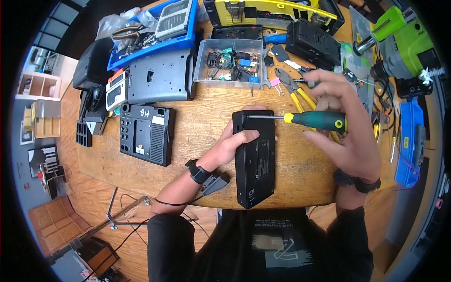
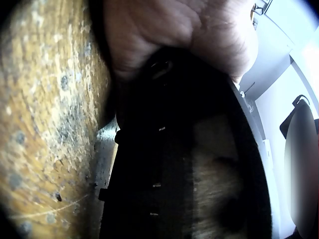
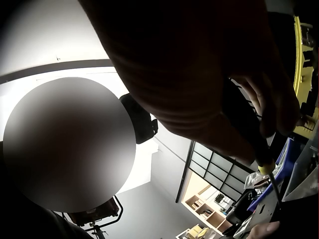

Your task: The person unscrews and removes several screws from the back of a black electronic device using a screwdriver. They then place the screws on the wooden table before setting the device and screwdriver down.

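My left hand (image 1: 230,145) grips a black box-shaped electronic device (image 1: 256,183) marked HQ, thumb across its labelled face and fingers mostly hidden behind. In the left wrist view the device (image 2: 149,164) is a dark shape below the palm. A screwdriver (image 1: 324,121) with a green handle and yellow collar has its tip at a top corner of the device. Around its handle curl the fingers of my right hand (image 1: 350,136), spread loosely, with the handle's end near the palm. The right wrist view shows the screwdriver's shaft (image 3: 274,186) pointing down from the hand.
A second HQ device (image 1: 146,134) lies left on the wooden table (image 1: 202,122). Behind stand a clear bin (image 1: 202,77) of electronic parts, a blue crate (image 1: 155,54) and a yellow toolbox (image 1: 272,14). Pliers (image 1: 293,89) lie beyond the right hand; a green drill (image 1: 401,42) is far right.
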A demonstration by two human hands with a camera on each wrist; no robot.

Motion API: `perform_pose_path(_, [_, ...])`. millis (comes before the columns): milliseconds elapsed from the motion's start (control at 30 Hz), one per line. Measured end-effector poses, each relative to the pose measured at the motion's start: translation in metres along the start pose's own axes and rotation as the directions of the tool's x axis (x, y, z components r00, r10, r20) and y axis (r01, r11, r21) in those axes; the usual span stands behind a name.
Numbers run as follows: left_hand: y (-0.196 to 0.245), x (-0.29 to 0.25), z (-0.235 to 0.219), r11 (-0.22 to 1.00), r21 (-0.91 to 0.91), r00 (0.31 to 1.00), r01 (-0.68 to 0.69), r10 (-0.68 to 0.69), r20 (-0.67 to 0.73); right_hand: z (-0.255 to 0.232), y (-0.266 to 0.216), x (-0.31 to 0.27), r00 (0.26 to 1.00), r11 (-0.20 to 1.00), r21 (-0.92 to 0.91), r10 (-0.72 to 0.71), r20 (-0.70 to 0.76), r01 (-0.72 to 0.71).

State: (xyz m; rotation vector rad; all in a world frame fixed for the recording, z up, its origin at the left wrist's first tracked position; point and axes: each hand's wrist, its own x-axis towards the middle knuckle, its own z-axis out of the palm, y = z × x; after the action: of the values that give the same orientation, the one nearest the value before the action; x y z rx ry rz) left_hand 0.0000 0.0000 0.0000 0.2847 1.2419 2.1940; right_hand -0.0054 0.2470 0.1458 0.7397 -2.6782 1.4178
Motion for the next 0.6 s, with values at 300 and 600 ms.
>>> perform_pose_path(300, [0.009, -0.006, -0.002, 0.999, 0.028, 0.999, 0.019, -0.018, -0.036, 0.012, -0.010, 0.003, 0.990, 0.989, -0.094, 0.104, -0.098, -0.114])
perform_pose_path(600, [0.005, -0.005, -0.004, 1.000, 0.007, 1.000, 0.016, -0.016, -0.014, 0.012, -0.004, -0.003, 0.995, 0.996, -0.052, 0.072, -0.064, -0.075])
